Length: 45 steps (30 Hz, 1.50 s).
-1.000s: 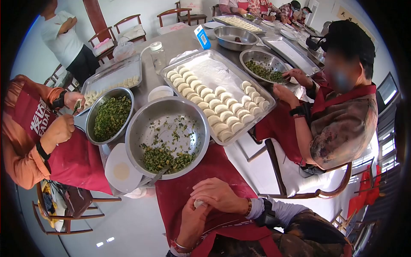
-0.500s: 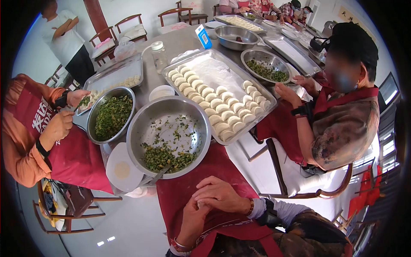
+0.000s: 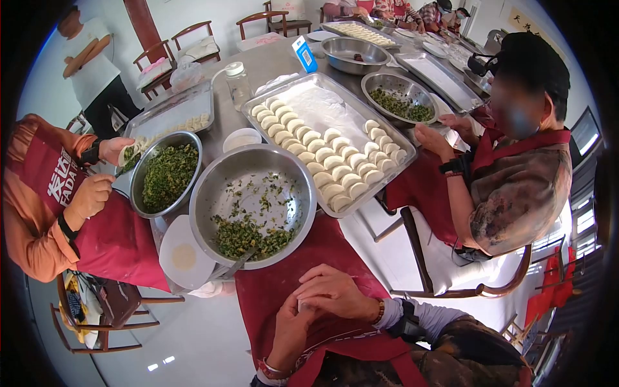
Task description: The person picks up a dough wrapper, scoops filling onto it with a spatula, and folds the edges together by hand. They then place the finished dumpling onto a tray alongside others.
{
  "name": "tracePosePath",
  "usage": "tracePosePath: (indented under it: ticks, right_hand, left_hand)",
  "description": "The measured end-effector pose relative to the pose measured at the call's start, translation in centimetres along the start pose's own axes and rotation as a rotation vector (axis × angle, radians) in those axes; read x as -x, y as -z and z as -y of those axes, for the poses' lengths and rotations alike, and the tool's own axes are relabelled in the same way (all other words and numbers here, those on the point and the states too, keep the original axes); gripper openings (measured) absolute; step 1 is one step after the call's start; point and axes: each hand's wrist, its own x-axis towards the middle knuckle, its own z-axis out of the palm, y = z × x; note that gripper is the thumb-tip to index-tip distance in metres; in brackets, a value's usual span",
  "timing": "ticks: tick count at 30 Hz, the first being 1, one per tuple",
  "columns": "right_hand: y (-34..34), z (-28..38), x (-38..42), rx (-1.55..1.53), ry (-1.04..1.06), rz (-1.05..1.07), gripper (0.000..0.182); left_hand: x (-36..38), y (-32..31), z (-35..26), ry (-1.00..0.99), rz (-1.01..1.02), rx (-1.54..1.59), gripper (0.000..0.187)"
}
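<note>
Pinching a soft white dumpling between both hands, right folded over left, I work above my red apron, near the round steel bowl at the table's edge.

Bright daylight on a pale glossy floor — wooden chairs against a white wall, long grey bench between.

We press a dumpling between left hand and right hand, below our steel filling bowl and dumpling tray.
</note>
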Motion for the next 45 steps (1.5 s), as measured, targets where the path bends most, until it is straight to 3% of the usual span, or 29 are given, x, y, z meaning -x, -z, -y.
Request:
tracePosePath:
  ticks: [2,6,12,14,18,24,26,27,29,35,38,45]
  right_hand:
    - [0.4,1.4,-0.7,-0.055,-0.086,-0.049,0.017]
    - [0.5,0.5,-0.7,-0.037,0.014,0.047,0.016]
    - [0.5,0.4,-0.3,-0.163,-0.078,0.024,0.015]
    - [0.6,1.8,-0.8,-0.167,-0.109,-0.02,0.014]
    - [0.5,0.3,-0.5,-0.21,-0.056,0.107,0.016]
    - [0.6,0.6,-0.4,-0.316,-0.119,0.081,0.016]
    - [0.6,1.9,-0.9,-0.258,-0.115,0.002,0.015]
    - [0.7,1.6,-0.8,-0.275,-0.124,0.058,0.016]
    - [0.7,0.5,-0.3,-0.309,-0.139,0.17,0.017]
    - [1.0,2.4,-0.6,-0.347,-0.268,0.131,0.018]
    - [0.4,0.2,0.1,-0.38,-0.187,0.235,0.018]
    - [0.5,1.2,0.3,-0.404,-0.226,0.226,0.019]
  left_hand:
    - [0.0,0.3,0.1,-0.025,0.008,-0.049,0.031]
    - [-0.4,1.2,1.2,-0.016,-0.017,-0.162,0.032]
    - [0.6,-0.3,-0.3,0.014,-0.027,-0.013,0.031]
    - [0.3,0.4,0.4,0.005,-0.002,-0.08,0.031]
    - [-0.2,1.6,1.3,-0.004,0.027,-0.297,0.031]
    - [0.9,0.2,0.1,0.117,-0.038,-0.1,0.026]
    - [0.7,0.6,0.6,0.026,-0.004,-0.166,0.025]
    - [0.6,0.8,0.8,-0.02,0.013,-0.199,0.025]
    - [0.8,1.1,1.0,0.087,0.018,-0.173,0.025]
    - [1.2,0.7,0.6,0.106,-0.019,-0.139,0.027]
    - [1.3,0.8,0.6,0.138,-0.007,-0.157,0.029]
    - [1.7,1.1,0.7,0.115,0.047,-0.22,0.028]
